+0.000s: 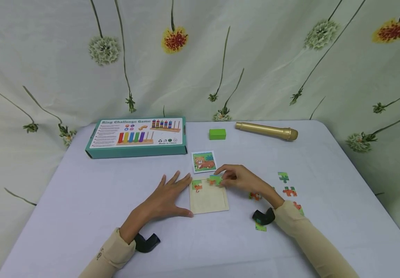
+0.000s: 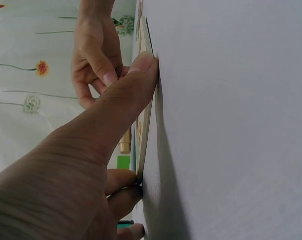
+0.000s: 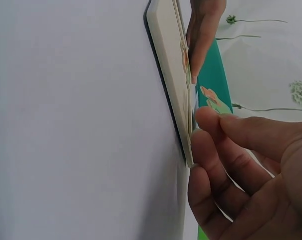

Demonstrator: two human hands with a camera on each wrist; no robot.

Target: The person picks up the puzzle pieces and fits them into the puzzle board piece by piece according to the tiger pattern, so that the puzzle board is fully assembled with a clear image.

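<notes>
A pale wooden puzzle board [image 1: 208, 200] lies flat on the table, with one green-and-orange puzzle piece [image 1: 197, 185] in its upper left corner. My left hand [image 1: 166, 199] is spread along the board's left edge, fingers straight, its thumb at the lower corner. Between thumb and index finger, my right hand [image 1: 239, 178] pinches a second green-and-orange puzzle piece [image 1: 215, 180] over the board's top edge. The right wrist view shows that puzzle piece [image 3: 215, 101] tilted and raised above the board [image 3: 166, 60]. Just behind the board lies a square picture card [image 1: 204, 161] of a tiger.
Several loose puzzle pieces [image 1: 289, 191] lie to the right, some partly hidden by the right arm. Farther back are a teal ring game box [image 1: 137, 151], a green block [image 1: 217, 134] and a gold microphone-shaped stick [image 1: 266, 130]. A flowered cloth [image 1: 193, 77] hangs behind the table.
</notes>
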